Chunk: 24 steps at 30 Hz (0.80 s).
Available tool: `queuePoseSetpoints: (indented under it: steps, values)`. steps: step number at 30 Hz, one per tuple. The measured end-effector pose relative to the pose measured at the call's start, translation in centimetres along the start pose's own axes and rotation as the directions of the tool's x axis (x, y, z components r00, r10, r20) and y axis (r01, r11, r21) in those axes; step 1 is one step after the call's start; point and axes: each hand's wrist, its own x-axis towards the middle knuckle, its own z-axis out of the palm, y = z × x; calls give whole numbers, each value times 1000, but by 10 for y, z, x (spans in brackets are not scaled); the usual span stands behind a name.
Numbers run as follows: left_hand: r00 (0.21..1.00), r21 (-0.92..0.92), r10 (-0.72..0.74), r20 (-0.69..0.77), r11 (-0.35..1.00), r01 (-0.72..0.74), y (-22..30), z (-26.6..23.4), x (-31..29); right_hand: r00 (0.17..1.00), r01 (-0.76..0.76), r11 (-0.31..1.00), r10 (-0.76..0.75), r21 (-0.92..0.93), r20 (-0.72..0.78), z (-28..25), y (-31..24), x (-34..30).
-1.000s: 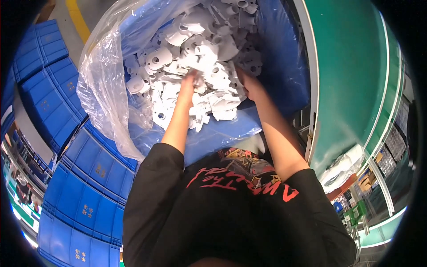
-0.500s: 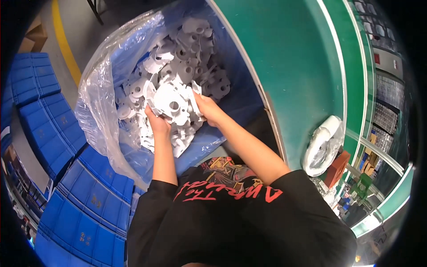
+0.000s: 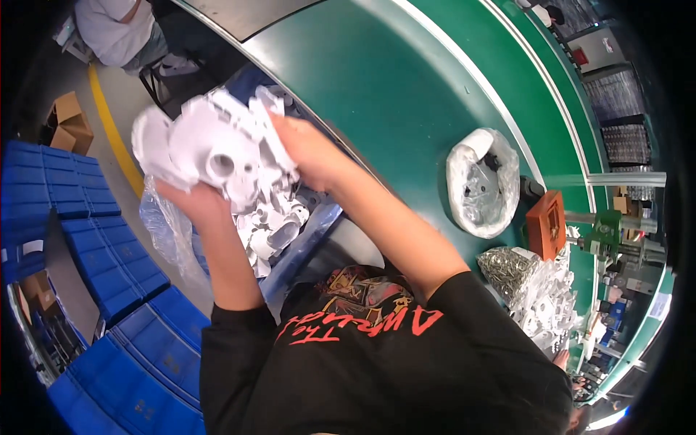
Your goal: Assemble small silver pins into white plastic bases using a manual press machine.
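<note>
Armful of white plastic parts point(image 3: 217, 148) lifted from bag, long axis left-right, 2 hands, left hand point(image 3: 194, 201), right hand point(image 3: 308, 148), clasping its ends

The person wears a black short-sleeved T-shirt point(image 3: 377, 362) with a printed graphic on the chest: a row of red lettering under a small multicoloured picture in orange, tan and dark tones. The sleeves end above the elbows, leaving both forearms bare. The left hand point(image 3: 192, 199) and the right hand point(image 3: 308, 148) are ungloved, with no watch, ring or wristband showing.
</note>
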Motion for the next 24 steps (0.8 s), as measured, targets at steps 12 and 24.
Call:
queuePoseSetpoints:
  steps: [12,24]
  values:
    - [876,-69,-180,447,970,234,-94,161,-20,949,144,970,-192,-196,-251,-118,-142,-66]
    - [588,711,-407,699,479,-514,-121,193,-22,639,83,732,-560,-676,-528,-209,-149,-69]
